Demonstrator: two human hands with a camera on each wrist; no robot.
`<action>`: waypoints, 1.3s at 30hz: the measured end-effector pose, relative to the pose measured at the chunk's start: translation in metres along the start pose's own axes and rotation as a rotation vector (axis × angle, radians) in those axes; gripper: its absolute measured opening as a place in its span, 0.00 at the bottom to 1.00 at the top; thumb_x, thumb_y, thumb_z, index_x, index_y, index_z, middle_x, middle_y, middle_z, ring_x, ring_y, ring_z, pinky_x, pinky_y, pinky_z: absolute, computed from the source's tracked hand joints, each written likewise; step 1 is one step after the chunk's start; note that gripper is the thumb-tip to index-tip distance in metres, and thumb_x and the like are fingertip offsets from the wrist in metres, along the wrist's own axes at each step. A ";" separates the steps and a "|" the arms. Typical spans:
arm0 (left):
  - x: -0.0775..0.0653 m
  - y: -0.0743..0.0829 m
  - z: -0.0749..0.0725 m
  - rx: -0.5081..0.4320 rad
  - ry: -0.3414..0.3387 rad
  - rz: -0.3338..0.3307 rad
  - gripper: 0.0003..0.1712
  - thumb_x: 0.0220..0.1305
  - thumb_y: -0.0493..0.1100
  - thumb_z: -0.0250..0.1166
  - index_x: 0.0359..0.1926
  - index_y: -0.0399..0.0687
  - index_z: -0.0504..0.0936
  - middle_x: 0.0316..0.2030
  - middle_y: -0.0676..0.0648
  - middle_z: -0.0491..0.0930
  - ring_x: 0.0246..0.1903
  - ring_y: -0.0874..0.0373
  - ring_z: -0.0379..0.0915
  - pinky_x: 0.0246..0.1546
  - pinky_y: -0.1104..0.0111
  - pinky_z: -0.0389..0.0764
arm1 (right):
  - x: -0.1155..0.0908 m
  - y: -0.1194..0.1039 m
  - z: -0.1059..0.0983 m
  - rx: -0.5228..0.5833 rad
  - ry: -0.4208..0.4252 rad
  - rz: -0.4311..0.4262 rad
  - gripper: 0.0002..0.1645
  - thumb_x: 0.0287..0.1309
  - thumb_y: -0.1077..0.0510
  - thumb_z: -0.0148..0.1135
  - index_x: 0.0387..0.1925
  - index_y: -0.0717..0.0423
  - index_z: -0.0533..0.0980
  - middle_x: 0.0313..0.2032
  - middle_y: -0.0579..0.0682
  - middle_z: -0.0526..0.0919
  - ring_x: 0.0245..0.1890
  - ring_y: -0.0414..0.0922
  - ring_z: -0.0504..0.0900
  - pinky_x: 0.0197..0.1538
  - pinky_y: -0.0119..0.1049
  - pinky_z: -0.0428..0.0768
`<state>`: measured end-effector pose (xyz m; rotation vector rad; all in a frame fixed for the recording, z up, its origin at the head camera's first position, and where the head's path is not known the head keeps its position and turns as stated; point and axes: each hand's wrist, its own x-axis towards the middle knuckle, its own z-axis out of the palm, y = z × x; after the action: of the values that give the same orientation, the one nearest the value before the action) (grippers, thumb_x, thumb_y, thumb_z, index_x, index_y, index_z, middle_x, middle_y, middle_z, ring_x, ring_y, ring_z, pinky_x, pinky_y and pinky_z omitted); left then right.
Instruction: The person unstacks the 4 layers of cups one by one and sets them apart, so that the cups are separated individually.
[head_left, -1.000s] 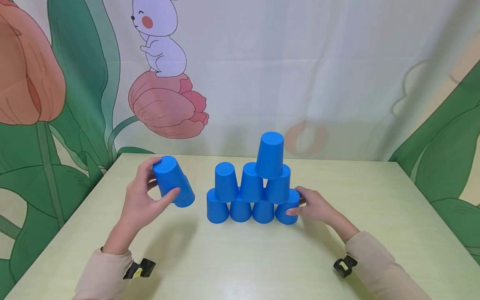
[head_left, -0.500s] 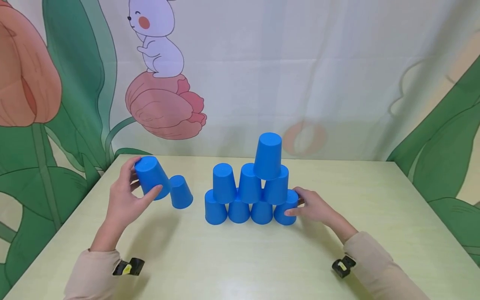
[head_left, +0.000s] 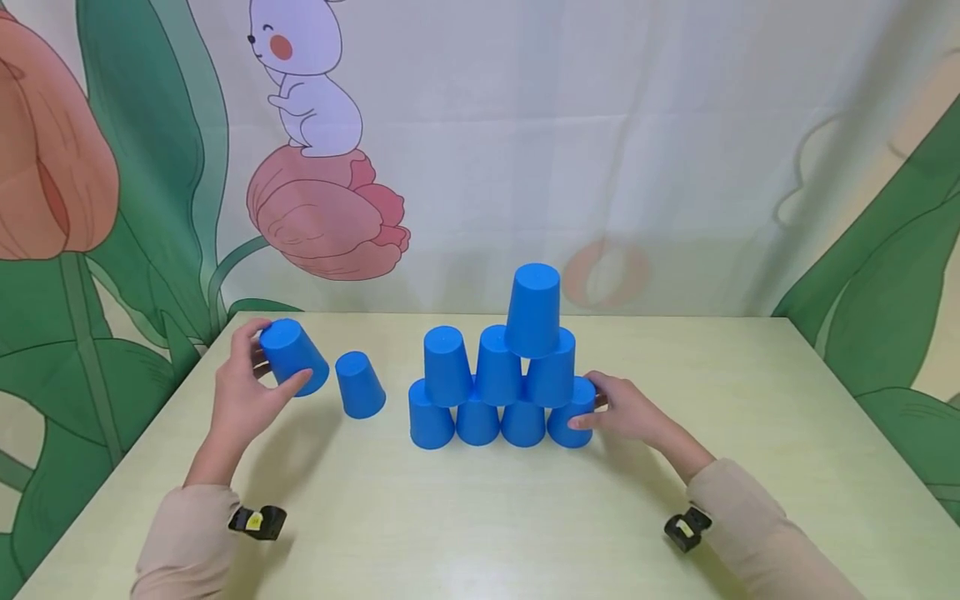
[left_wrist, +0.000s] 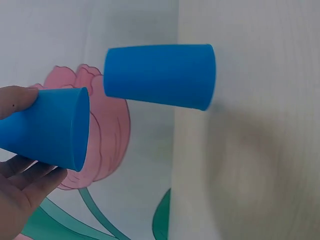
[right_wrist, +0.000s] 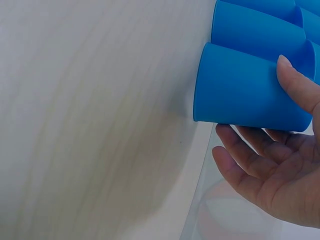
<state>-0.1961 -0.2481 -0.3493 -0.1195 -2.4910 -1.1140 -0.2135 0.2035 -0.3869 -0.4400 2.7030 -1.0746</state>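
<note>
My left hand (head_left: 246, 393) grips a blue plastic cup (head_left: 291, 357) between thumb and fingers, upside down, tilted and raised above the table. In the left wrist view its open rim faces the other upside-down blue cup (left_wrist: 160, 75), which stands alone on the table (head_left: 465, 525). At the centre is a stack of blue cups (head_left: 447, 367): several in the bottom row, three above, and a single top cup (head_left: 533, 310) over the right side. My right hand (head_left: 626, 408) holds the rightmost bottom cup (right_wrist: 250, 90), thumb on its near side and fingers along the outer side.
A curtain (head_left: 675, 167) printed with tulips and a white animal hangs behind the table's far edge. Black cameras are strapped at both wrists, the left wrist camera (head_left: 257, 522) and the right wrist camera (head_left: 687, 529). A gap separates the lone cup from the stack.
My left hand has drawn its cup leftward, off the lone cup, which now stands separately in view. My right hand stays at the stack's bottom right cup.
</note>
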 end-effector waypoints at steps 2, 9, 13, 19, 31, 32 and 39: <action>0.002 -0.005 0.002 0.004 -0.015 -0.016 0.47 0.52 0.37 0.68 0.65 0.46 0.49 0.56 0.27 0.63 0.51 0.28 0.64 0.46 0.40 0.68 | 0.000 0.000 0.000 0.002 0.004 0.000 0.36 0.46 0.51 0.69 0.52 0.66 0.66 0.47 0.61 0.76 0.45 0.57 0.76 0.44 0.51 0.77; 0.008 -0.023 0.008 0.017 -0.056 -0.077 0.47 0.52 0.37 0.68 0.65 0.45 0.47 0.56 0.26 0.61 0.52 0.28 0.62 0.46 0.40 0.69 | 0.002 0.004 0.001 0.002 0.011 0.011 0.38 0.46 0.49 0.69 0.54 0.65 0.66 0.48 0.61 0.76 0.46 0.57 0.75 0.45 0.51 0.77; 0.010 -0.031 0.011 0.026 -0.086 -0.101 0.47 0.52 0.36 0.67 0.65 0.45 0.46 0.57 0.25 0.60 0.52 0.28 0.61 0.46 0.40 0.69 | 0.001 0.005 0.001 0.002 0.015 0.023 0.38 0.45 0.48 0.69 0.54 0.65 0.66 0.48 0.61 0.76 0.46 0.56 0.75 0.45 0.51 0.77; 0.013 -0.042 0.017 0.048 -0.133 -0.123 0.47 0.52 0.36 0.67 0.64 0.43 0.45 0.57 0.24 0.59 0.52 0.27 0.61 0.46 0.40 0.68 | 0.001 0.004 0.002 -0.015 0.015 0.032 0.39 0.45 0.48 0.69 0.54 0.66 0.65 0.48 0.61 0.76 0.46 0.57 0.75 0.45 0.51 0.77; 0.019 -0.056 0.024 0.057 -0.277 -0.213 0.47 0.53 0.35 0.66 0.63 0.39 0.42 0.59 0.22 0.55 0.55 0.26 0.55 0.51 0.40 0.64 | 0.003 0.002 0.004 0.017 0.012 0.031 0.38 0.46 0.50 0.69 0.54 0.65 0.65 0.49 0.61 0.75 0.47 0.57 0.75 0.46 0.51 0.77; 0.019 -0.058 0.024 0.056 -0.290 -0.219 0.47 0.53 0.34 0.66 0.63 0.39 0.42 0.59 0.22 0.55 0.56 0.26 0.55 0.51 0.40 0.63 | 0.003 0.002 0.004 0.016 0.013 0.028 0.38 0.46 0.50 0.69 0.54 0.65 0.65 0.49 0.61 0.75 0.46 0.57 0.75 0.46 0.51 0.77; 0.020 -0.064 0.030 0.041 -0.331 -0.251 0.46 0.54 0.33 0.65 0.62 0.39 0.41 0.59 0.21 0.54 0.56 0.25 0.53 0.52 0.39 0.61 | 0.001 0.004 0.004 0.013 0.031 0.027 0.37 0.46 0.51 0.70 0.54 0.65 0.66 0.49 0.60 0.76 0.46 0.56 0.75 0.46 0.50 0.77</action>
<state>-0.2393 -0.2714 -0.4038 0.0252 -2.8854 -1.2245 -0.2145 0.2035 -0.3928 -0.3867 2.7195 -1.1003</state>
